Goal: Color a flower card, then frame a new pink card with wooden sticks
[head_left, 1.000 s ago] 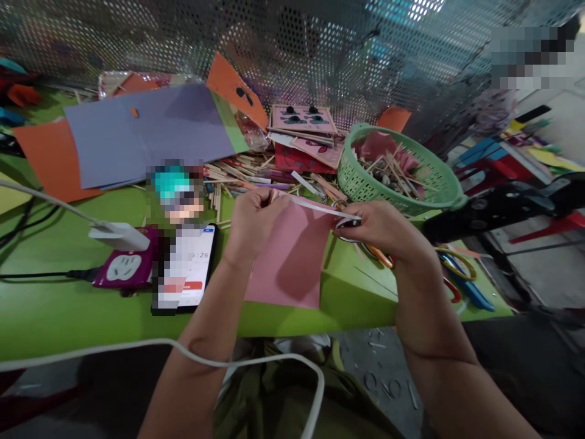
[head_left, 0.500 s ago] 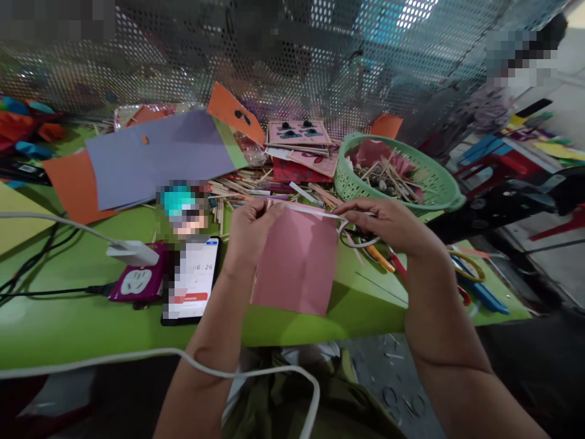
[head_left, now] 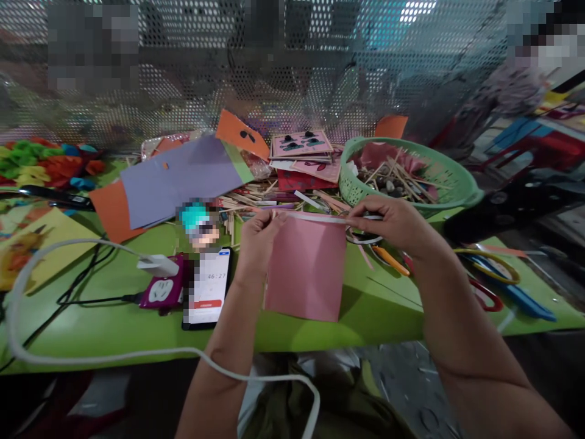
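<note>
A pink sheet of card (head_left: 305, 268) lies near the table's front edge, in front of me. Along its far edge runs a narrow white strip of tape (head_left: 315, 217). My left hand (head_left: 264, 228) pinches the card's far left corner, at the strip's left end. With fingers closed, my right hand (head_left: 381, 218) grips the strip's other end at the far right corner. Partly under that hand is a thin pale ring (head_left: 363, 238), which looks like a tape roll; the hand covers much of it. Orange-handled scissors (head_left: 390, 261) lie just to its right.
Behind stand a green basket (head_left: 411, 177) of sticks and stones and a stack of pink cards (head_left: 301, 146). Left are purple paper (head_left: 178, 177), a phone (head_left: 208, 289), and a purple power socket (head_left: 161, 289). A white cable (head_left: 137, 353) crosses the front edge. More scissors (head_left: 516, 292) lie right.
The camera view has shifted, so the table sits lower and further right. The tape strip now lies flatter along the card's far edge. Both hands keep their grip.
</note>
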`<state>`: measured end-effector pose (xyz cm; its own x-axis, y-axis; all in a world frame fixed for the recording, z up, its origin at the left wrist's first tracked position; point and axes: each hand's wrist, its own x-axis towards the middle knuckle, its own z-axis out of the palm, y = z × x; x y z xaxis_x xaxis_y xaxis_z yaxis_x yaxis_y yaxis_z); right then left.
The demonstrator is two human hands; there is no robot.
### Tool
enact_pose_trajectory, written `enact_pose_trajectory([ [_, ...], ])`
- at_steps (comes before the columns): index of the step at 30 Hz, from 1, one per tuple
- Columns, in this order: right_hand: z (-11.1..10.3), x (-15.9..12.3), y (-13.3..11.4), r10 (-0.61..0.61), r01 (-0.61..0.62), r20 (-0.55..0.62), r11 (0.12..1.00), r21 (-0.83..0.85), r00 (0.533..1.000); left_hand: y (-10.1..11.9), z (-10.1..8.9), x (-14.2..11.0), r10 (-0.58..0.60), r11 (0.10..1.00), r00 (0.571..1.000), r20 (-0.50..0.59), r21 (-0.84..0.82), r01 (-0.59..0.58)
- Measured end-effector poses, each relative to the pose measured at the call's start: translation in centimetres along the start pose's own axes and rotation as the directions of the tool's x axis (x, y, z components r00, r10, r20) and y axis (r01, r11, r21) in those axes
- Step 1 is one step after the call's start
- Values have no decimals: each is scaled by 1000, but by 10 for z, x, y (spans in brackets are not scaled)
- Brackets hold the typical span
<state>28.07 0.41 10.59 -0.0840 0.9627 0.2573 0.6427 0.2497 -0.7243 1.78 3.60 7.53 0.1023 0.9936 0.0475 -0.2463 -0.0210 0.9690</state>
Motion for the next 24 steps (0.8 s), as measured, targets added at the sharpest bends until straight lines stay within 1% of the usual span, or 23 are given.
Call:
enact_pose_trajectory([
  [9, 6, -1, -3, 3, -1, -79, 1000, 22, 997, 3, 1, -2, -9, 1000, 999, -39, 6, 9],
  [18, 7, -1, -7, -7, 7, -119, 1000, 2, 993, 7, 5, -5, -58, 987, 998, -35, -149, 52],
  [20, 7, 0, -5, 4, -2, -134, 1000, 13, 991, 8, 5, -5, -76, 984, 997, -31, -162, 70],
  [24, 7, 1, -1, 65, -60, -143, 997, 43, 988, 9, 5, -5, -96, 982, 995, -21, -167, 91],
])
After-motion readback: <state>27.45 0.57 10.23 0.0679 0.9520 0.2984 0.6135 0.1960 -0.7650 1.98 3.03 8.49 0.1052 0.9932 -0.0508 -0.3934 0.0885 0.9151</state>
